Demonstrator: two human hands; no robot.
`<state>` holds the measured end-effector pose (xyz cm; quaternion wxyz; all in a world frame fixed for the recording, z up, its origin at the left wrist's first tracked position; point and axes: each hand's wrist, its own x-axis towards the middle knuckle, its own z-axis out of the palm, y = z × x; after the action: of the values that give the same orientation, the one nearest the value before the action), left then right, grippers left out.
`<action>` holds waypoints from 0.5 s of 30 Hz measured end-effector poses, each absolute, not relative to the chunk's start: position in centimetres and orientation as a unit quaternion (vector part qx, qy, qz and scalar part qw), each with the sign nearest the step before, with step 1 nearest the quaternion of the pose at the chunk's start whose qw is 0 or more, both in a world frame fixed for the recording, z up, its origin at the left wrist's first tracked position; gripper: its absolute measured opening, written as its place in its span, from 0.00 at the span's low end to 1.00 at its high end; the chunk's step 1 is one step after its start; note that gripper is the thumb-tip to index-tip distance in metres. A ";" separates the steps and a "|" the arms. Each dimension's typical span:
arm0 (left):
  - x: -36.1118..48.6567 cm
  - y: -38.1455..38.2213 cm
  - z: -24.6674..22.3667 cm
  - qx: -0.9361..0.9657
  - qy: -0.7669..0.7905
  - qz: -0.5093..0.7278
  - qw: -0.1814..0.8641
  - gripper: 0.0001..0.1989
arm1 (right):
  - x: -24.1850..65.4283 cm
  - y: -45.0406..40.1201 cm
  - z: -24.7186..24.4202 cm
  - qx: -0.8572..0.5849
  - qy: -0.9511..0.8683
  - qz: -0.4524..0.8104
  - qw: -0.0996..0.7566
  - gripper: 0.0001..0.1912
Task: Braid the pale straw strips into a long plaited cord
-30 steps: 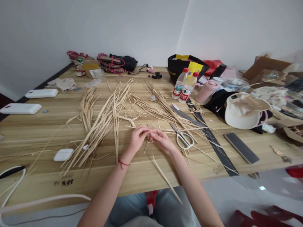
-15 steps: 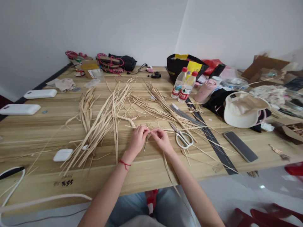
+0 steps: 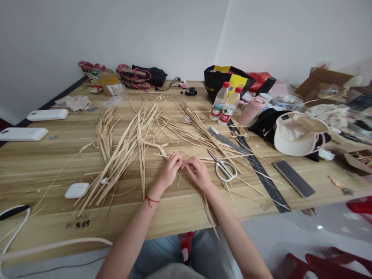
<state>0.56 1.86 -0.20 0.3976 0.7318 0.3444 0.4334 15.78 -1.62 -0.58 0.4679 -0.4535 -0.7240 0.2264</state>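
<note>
Near the table's front, my left hand (image 3: 172,169) is closed in a pinch on the end of a braided straw cord (image 3: 158,146) that runs off to the upper left. A thin metal needle-like tool (image 3: 178,179) points down from below its fingertips; what holds it is hidden. My right hand (image 3: 198,173) pinches close beside, fingertips almost touching the left ones, seemingly on a straw strand (image 3: 209,215) that trails under the right forearm to my lap. Scissors (image 3: 226,170) with pale handles lie just right of my right hand.
Loose straw bundles (image 3: 136,135) spread left and behind my hands, with more straw (image 3: 194,131) behind. Two water bottles (image 3: 228,110), a pink tumbler (image 3: 251,111), a cap (image 3: 299,133) and a phone (image 3: 294,179) are on the right. A white case (image 3: 76,190) lies left.
My fingertips have drawn slightly apart, the left hand shifting a little left. The view has shifted slightly; things on the table stay in place.
</note>
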 end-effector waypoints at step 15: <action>-0.2 2.4 0.2 0.711 0.381 0.454 0.378 0.10 | 15.7 -1.2 -0.6 -0.484 -0.648 0.275 0.519 0.09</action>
<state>-0.23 2.38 0.16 0.3777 0.7114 0.3813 0.4538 15.74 -1.15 -0.57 0.5190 -0.4843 -0.6484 0.2751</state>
